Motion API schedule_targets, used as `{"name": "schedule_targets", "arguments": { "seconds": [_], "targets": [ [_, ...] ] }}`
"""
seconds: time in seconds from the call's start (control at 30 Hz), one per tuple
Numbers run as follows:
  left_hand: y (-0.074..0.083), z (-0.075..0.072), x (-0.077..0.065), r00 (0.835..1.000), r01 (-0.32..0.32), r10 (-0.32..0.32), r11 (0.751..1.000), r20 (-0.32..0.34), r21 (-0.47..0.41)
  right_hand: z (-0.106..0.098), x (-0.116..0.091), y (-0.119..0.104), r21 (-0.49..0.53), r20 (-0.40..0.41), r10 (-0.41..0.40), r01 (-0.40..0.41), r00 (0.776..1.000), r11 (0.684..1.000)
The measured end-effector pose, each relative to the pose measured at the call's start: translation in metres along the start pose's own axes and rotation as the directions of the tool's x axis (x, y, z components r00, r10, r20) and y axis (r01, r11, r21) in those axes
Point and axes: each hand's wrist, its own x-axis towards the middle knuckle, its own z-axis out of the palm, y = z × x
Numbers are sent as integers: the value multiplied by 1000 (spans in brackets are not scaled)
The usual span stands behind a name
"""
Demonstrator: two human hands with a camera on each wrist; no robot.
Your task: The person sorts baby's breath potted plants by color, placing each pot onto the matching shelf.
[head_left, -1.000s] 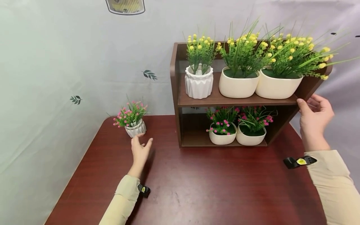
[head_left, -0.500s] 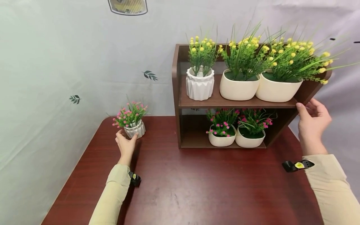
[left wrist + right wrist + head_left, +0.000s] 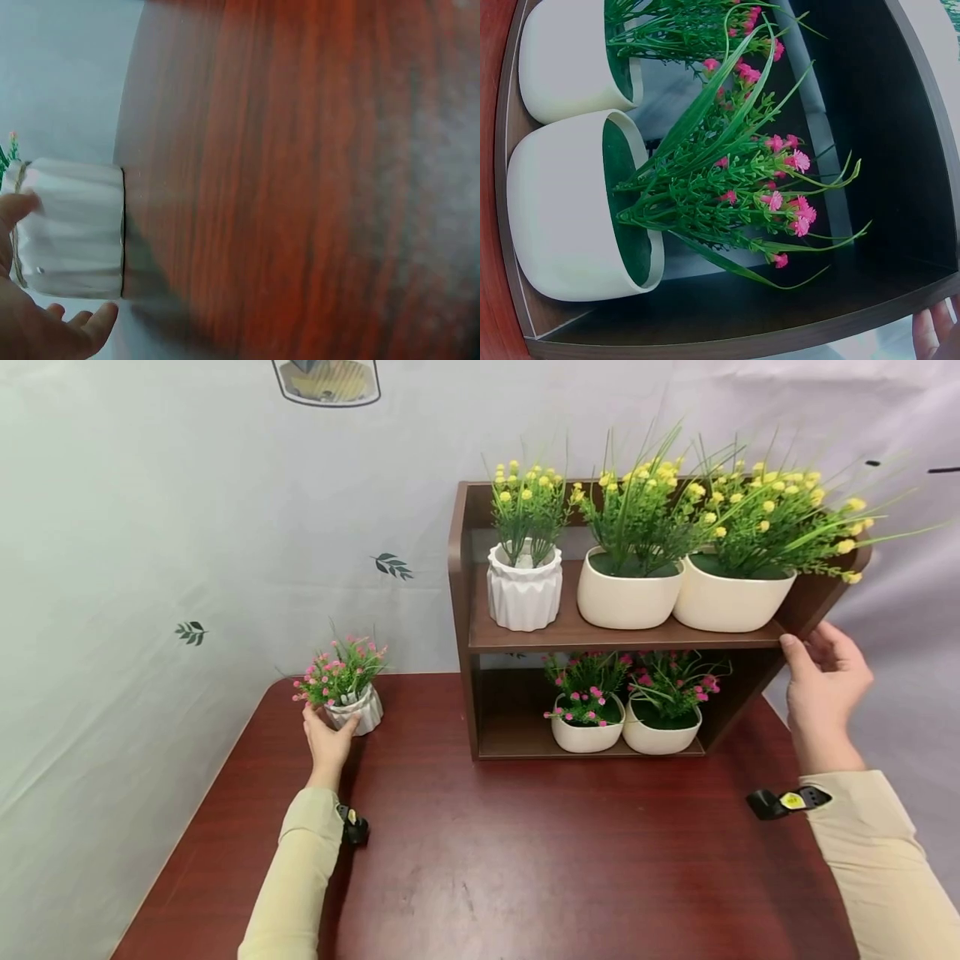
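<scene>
At the table's far left stands a small white fluted pot with pink flowers. My left hand is around it, the thumb on its wall and the fingers along its other side; part of the wall shows in the left wrist view. On the right, my right hand grips the side edge of a brown two-tier shelf, thumb in front and fingers behind. Only a few fingers show at the corner of the right wrist view.
The upper tier bears a white fluted pot and two cream pots with yellow flowers. Two cream pots with pink flowers stand on the lower tier, right of its middle. Reddish-brown table lies in front; patterned cloth hangs behind.
From right of the pot, my left hand has moved left and come around the fluted pot. The right hand has stayed on the shelf's side. The view has shifted slightly.
</scene>
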Motion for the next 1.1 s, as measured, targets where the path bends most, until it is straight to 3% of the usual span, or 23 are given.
{"name": "schedule_targets", "arguments": {
  "seconds": [0.2,0.37,0.57,0.63,0.77,0.9,1.1],
  "targets": [
    [-5,-1,6,998,16,-13,999,65,-44,0,2,1,6,6,-19,19,1000,1000],
    [-6,0,10,998,3,3,996,62,-85,1,2,0,-11,25,-41,41,999,999],
    [-6,-1,11,996,36,-24,989,85,-146,2,2,-2,-13,14,-47,48,999,999],
    [-5,-3,11,995,44,-32,990,92,-132,2,2,-3,-11,15,-48,48,999,999],
    [-3,-6,10,993,57,-55,998,105,-9,2,2,-4,-17,24,-44,44,999,999],
    [-2,-10,11,983,62,-79,992,168,107,1,2,-4,-10,23,-48,48,999,999],
    [-2,-16,9,957,31,-65,992,281,124,0,3,-1,17,20,-71,71,997,997]
  ]
}}
